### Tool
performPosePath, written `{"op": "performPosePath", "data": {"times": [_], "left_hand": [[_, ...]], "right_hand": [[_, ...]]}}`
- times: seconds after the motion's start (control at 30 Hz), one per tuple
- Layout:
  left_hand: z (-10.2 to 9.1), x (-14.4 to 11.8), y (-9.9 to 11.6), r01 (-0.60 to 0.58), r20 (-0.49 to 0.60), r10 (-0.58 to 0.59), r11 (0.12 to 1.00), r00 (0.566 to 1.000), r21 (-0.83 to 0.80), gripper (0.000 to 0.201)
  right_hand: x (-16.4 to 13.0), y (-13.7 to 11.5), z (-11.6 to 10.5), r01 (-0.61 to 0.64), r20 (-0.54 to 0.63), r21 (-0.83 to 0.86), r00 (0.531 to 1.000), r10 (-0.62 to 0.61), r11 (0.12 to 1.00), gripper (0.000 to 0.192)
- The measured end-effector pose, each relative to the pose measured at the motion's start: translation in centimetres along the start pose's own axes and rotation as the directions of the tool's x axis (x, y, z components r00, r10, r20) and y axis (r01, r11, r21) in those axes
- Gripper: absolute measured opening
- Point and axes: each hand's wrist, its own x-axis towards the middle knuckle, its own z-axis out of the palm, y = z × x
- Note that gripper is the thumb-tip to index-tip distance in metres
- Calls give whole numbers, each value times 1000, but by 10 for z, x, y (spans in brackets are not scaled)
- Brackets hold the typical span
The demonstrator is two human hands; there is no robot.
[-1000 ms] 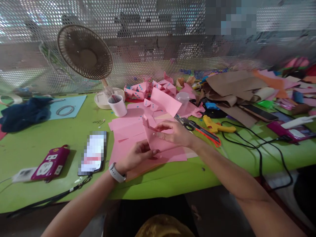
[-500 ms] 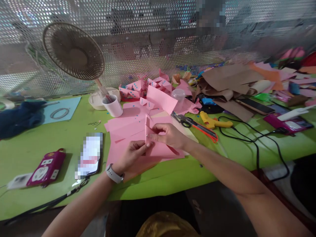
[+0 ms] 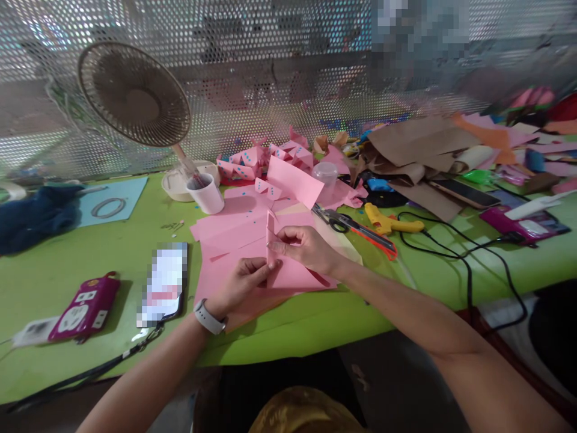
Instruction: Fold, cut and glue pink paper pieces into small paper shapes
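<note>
A person sits at a green table (image 3: 67, 264) and folds a sheet of pink paper (image 3: 293, 273) with both bare hands. The paper lies near the table's front edge, on top of a loose spread of more pink sheets (image 3: 229, 228).

The left hand (image 3: 241, 287), with a pale watch on its wrist, rests on the near left part of the sheet, its fingers curled and its thumb pinching the paper beside the fold. The right hand (image 3: 306, 246) is closed on a flap, thumb and forefinger nipping it so that a narrow strip stands upright between the two hands. The fingertips of both hands nearly meet at the foot of that strip.

To fold well here, I judge the left hand should press the base flat so that the sheet cannot slide on the slippery stack below, while the right hand lines up the flap's edges before any crease is pressed down. Running a fingertip outward from the middle would keep the crease straight.

Just right of the right hand lie scissors (image 3: 331, 221) and an orange craft knife (image 3: 376, 242), with a yellow glue gun (image 3: 392, 221) and its black cord behind them. Finished pink folded pieces (image 3: 261, 159) sit further back, near a white cup (image 3: 206, 192) and a small fan (image 3: 134, 94). A phone (image 3: 163, 282) lies to the left.
</note>
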Motion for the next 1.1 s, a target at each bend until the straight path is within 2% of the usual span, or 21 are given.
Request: {"op": "performPosePath", "data": {"times": [0.6, 0.9, 0.97, 1.03, 1.1], "left_hand": [[0, -1, 3, -14, -22, 15, 999, 1000, 39, 51], [-2, 0, 1, -12, -36, 10, 998, 999, -54, 51], [-3, 1, 0, -26, -80, 18, 995, 997, -94, 50], [-5, 2, -1, -63, -192, 25, 979, 981, -192, 46], [-5, 4, -2, -132, -343, 9, 932, 939, -338, 39]], "right_hand": [[1, 2, 0, -46, 2, 18, 999, 46, 999, 42], [0, 3, 3, -14, -26, 36, 1000, 15, 999, 43], [2, 5, 2, 6, -83, 78, 997, 0, 997, 43], [7, 8, -4, 46, -211, 168, 977, -10, 985, 44], [14, 12, -13, 117, -399, 263, 917, -3, 958, 49]]}}
